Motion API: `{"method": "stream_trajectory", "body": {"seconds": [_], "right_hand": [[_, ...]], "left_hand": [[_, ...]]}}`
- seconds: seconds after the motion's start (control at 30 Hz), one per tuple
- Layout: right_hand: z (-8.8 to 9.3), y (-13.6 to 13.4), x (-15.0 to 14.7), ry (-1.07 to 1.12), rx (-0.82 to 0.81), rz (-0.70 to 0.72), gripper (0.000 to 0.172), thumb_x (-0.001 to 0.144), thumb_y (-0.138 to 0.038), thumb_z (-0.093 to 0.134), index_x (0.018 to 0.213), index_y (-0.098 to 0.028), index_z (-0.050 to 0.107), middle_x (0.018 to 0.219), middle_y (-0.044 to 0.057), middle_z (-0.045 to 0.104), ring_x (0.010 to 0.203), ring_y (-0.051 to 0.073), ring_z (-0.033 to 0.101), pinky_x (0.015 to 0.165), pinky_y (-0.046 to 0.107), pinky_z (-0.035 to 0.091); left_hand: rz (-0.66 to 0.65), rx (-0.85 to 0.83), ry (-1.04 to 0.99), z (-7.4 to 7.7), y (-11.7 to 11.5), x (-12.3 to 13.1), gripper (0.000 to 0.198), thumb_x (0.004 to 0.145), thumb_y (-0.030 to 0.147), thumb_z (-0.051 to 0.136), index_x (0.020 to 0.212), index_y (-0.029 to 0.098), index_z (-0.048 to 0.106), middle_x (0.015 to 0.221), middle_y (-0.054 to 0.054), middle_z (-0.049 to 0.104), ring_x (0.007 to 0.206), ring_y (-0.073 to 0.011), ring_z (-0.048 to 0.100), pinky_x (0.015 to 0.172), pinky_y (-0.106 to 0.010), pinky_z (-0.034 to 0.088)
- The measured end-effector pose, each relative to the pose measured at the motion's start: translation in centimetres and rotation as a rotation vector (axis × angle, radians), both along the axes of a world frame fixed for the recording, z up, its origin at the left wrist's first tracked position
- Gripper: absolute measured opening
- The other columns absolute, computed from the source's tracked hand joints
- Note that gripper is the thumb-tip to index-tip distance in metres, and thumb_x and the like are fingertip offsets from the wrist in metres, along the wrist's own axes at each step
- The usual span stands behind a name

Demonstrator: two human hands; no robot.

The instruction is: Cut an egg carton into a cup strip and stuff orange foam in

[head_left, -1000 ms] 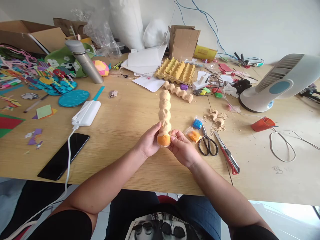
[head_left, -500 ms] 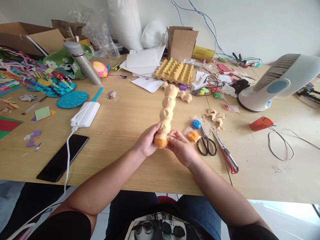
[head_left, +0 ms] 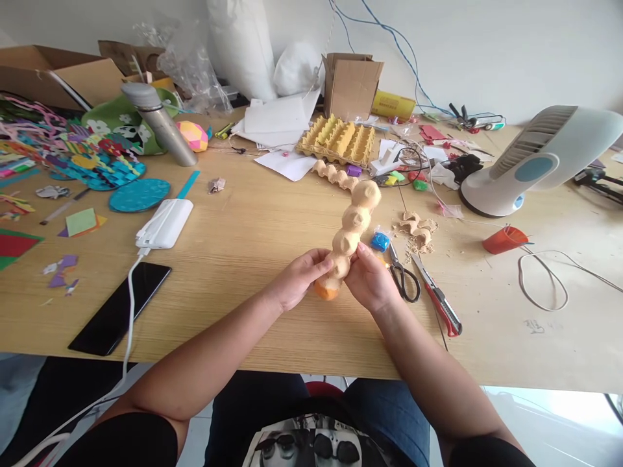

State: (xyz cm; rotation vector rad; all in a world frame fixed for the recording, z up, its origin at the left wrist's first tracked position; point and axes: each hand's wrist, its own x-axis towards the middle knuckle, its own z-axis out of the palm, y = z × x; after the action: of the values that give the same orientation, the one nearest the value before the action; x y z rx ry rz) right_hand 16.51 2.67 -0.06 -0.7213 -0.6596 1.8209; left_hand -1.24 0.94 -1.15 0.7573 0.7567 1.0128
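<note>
Between both hands, above the table, is a strip cut from an egg carton (head_left: 346, 242), a row of tan bumps with an orange near end. It leans up and to the right. My left hand (head_left: 302, 275) pinches its lower left side, thumb on top. My right hand (head_left: 370, 277) grips the right side, around the lower middle, with the thumb along the edge. To the right lie a blue clay packet (head_left: 380, 241), black-handled scissors (head_left: 405, 279) and a red utility knife (head_left: 440, 299). An orange packet is mostly hidden behind my right hand.
A yellow egg tray (head_left: 338, 139) sits at the back, with another tan carton strip (head_left: 333, 174) before it. Carton scraps (head_left: 416, 227) lie right of centre. A fan (head_left: 530, 162) and orange cup (head_left: 505, 239) stand right; a phone (head_left: 121, 308) and power bank (head_left: 165, 224) lie left.
The egg carton strip has swung its far end to the right, its orange end shifting slightly right and nearer. My right hand has moved up along its side; my left hand has moved slightly right.
</note>
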Motion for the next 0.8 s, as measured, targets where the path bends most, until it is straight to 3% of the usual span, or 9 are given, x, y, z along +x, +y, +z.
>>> {"method": "stream_trajectory", "body": {"seconds": [0.1,0.23,0.47,0.8], "right_hand": [[0.1,-0.3,-0.3,0.004,0.007,0.053,0.031,0.08,-0.047,0.089,0.09,-0.027,0.068,0.089,0.0,0.074,0.087,0.023,0.069,0.081,0.038,0.057],[-0.2,-0.6,-0.7,-0.023,-0.006,0.104,0.031,0.082,-0.047,0.087,0.09,-0.027,0.065,0.087,0.0,0.073,0.091,0.025,0.07,0.081,0.039,0.057],[-1.0,-0.8,-0.8,-0.058,-0.01,0.122,0.03,0.083,-0.048,0.086,0.089,-0.026,0.067,0.08,-0.001,0.068,0.082,0.021,0.066,0.077,0.034,0.055],[-1.1,-1.0,-1.2,-0.042,-0.016,0.11,0.031,0.082,-0.046,0.089,0.087,-0.025,0.067,0.078,-0.003,0.067,0.077,0.019,0.065,0.078,0.034,0.057]], "left_hand": [[0.042,0.013,-0.045,0.2,0.2,-0.2,0.045,0.083,0.051,0.088,0.113,0.02,0.077,0.108,-0.009,0.076,0.095,-0.0205,0.068,0.08,-0.029,0.052],[-0.054,-0.028,-0.124,0.1,0.5,-0.6,0.043,0.088,0.06,0.078,0.1,0.019,0.08,0.099,-0.01,0.074,0.094,-0.0227,0.066,0.078,-0.03,0.053],[-0.107,-0.088,-0.204,-0.1,0.4,-0.4,0.035,0.091,0.054,0.078,0.101,0.021,0.08,0.108,-0.011,0.076,0.102,-0.0247,0.068,0.086,-0.032,0.056],[-0.01,-0.102,-0.181,-0.6,0.4,-0.2,0.029,0.09,0.045,0.081,0.101,0.019,0.082,0.104,-0.01,0.076,0.094,-0.0209,0.068,0.082,-0.028,0.057]]}}
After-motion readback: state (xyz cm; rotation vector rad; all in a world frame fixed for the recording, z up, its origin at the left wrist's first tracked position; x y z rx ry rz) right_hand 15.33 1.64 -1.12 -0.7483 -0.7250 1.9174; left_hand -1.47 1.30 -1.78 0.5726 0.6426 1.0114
